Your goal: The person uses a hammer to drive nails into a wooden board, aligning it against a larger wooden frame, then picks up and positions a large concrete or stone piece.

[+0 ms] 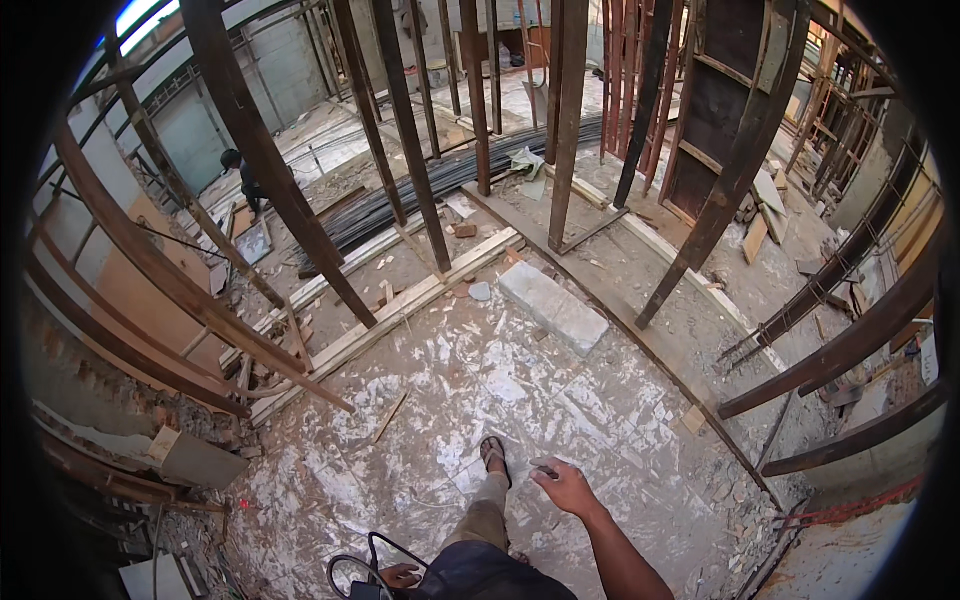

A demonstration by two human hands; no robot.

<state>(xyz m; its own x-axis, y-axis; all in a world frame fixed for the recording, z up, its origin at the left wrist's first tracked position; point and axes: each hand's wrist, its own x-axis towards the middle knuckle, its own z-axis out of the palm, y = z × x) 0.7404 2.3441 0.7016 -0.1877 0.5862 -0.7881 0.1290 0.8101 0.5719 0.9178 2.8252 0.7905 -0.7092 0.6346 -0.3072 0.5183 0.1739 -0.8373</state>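
Note:
My right hand (566, 490) is held out over the floor in front of me, its fingers curled in toward the thumb. Something small and greyish may be at the fingertips, too small to make out. Low beside my body is my left hand (402, 575), partly hidden by my dark clothing and next to a looped black cable (375, 548); what it holds, if anything, does not show. My foot in a sandal (494, 454) stands on the white-splattered floor (440, 390).
Upright wooden posts (412, 140) stand ahead and to both sides. A pale slab (553, 305) lies near timber strips (400, 300) along the floor. Behind the posts is a bundle of dark rods (380, 215). Another person (248, 185) crouches at far left. Loose boards (765, 215) lie right.

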